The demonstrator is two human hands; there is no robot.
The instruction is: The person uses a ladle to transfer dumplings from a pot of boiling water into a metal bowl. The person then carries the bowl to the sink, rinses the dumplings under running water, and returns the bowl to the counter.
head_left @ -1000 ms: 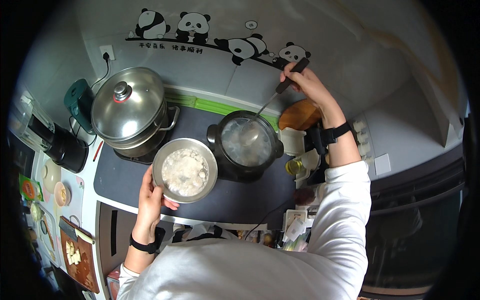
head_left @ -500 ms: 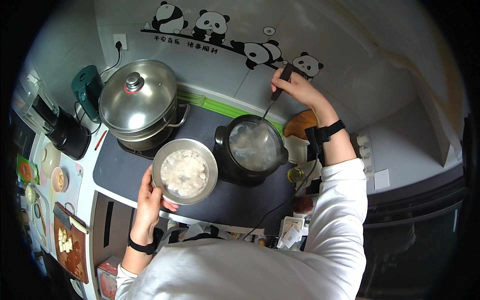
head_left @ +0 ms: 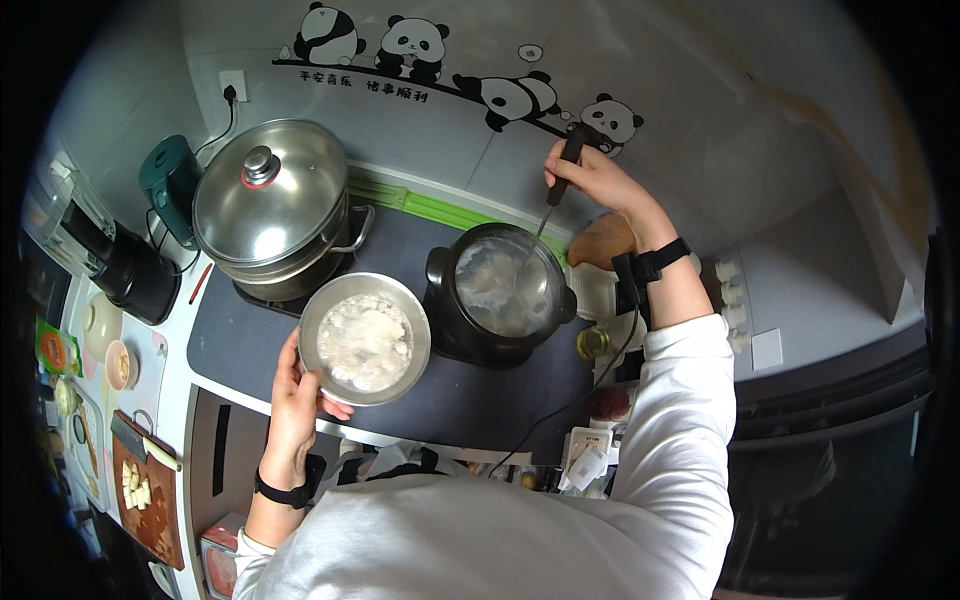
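My left hand (head_left: 300, 392) grips the rim and side of a round steel bowl (head_left: 421, 352), fingers beneath it and thumb on its edge. Pale, frothy lumps in cloudy liquid (head_left: 365, 340) lie inside the bowl. My right hand (head_left: 598, 178) is closed around the dark handle of a metal ladle (head_left: 566, 172). The ladle's head dips into a black clay pot (head_left: 445, 315), near the right side of its opening. Whitish foam and cloudy broth (head_left: 490, 290) show within the pot, and what lies under the surface is hidden. The bowl is just left of the pot.
A large lidded steel steamer (head_left: 275, 205) stands at the back left, beside a green kettle (head_left: 168, 190) and a black blender (head_left: 135, 270). A cleaver (head_left: 140, 440) and white chopped pieces (head_left: 134, 487) lie on a wooden board (head_left: 160, 530). A cable hangs from my right wrist.
The ladle's head has shifted to the right and slightly down within the pot, and more of the broth's surface shows. My left hand and the bowl stay nearly in place.
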